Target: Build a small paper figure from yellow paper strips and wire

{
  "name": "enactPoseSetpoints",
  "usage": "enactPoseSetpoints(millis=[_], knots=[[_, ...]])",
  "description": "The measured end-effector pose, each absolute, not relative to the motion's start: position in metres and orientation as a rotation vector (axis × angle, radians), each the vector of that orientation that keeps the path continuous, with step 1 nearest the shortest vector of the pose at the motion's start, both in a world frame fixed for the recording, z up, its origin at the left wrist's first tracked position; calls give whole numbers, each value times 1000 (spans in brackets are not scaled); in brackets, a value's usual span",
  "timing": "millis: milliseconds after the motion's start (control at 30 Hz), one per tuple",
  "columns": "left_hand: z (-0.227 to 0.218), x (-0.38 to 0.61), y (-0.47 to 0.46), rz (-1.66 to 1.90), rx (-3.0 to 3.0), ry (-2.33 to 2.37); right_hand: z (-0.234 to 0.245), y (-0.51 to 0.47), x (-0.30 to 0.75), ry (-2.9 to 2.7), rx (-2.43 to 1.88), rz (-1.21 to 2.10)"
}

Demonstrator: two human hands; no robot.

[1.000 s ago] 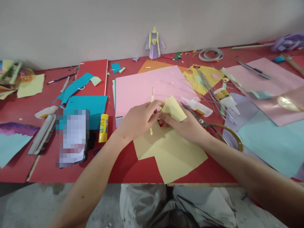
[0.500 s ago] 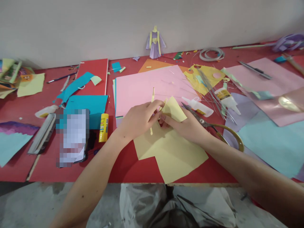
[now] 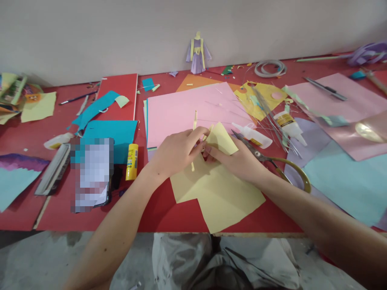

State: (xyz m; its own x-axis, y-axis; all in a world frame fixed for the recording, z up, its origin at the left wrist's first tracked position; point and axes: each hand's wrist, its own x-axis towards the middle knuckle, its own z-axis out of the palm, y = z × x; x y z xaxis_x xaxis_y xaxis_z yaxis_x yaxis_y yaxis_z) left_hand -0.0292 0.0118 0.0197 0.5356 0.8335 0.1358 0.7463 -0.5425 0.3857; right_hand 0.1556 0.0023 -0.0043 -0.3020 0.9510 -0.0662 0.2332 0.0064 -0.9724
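Left hand (image 3: 177, 151) pinches thin yellow strip (image 3: 194, 133) | right hand (image 3: 238, 159) pinches folded yellow paper (image 3: 222, 139) (pale, creased)

Matt yellow paper sheet (image 3: 217, 193), glossy plastic glue stick (image 3: 132, 162), metal scissors (image 3: 266, 159).

**Yellow paper at mid-frame**

A small pale yellow paper piece (image 3: 222, 139) stands tilted at the centre of the frame, pinched at its lower left corner. A thin yellow strip (image 3: 194, 139) runs nearly upright just left of it. Below both, a larger yellow sheet (image 3: 217, 193) lies flat on the surface, reaching its near edge.
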Motion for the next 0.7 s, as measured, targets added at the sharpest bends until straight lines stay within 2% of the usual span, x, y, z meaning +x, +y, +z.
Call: enactPoseSetpoints(millis=[700], knots=[[22,-28,11,338,2559,1345,-4,2,157,-1702,-1248,1280]])
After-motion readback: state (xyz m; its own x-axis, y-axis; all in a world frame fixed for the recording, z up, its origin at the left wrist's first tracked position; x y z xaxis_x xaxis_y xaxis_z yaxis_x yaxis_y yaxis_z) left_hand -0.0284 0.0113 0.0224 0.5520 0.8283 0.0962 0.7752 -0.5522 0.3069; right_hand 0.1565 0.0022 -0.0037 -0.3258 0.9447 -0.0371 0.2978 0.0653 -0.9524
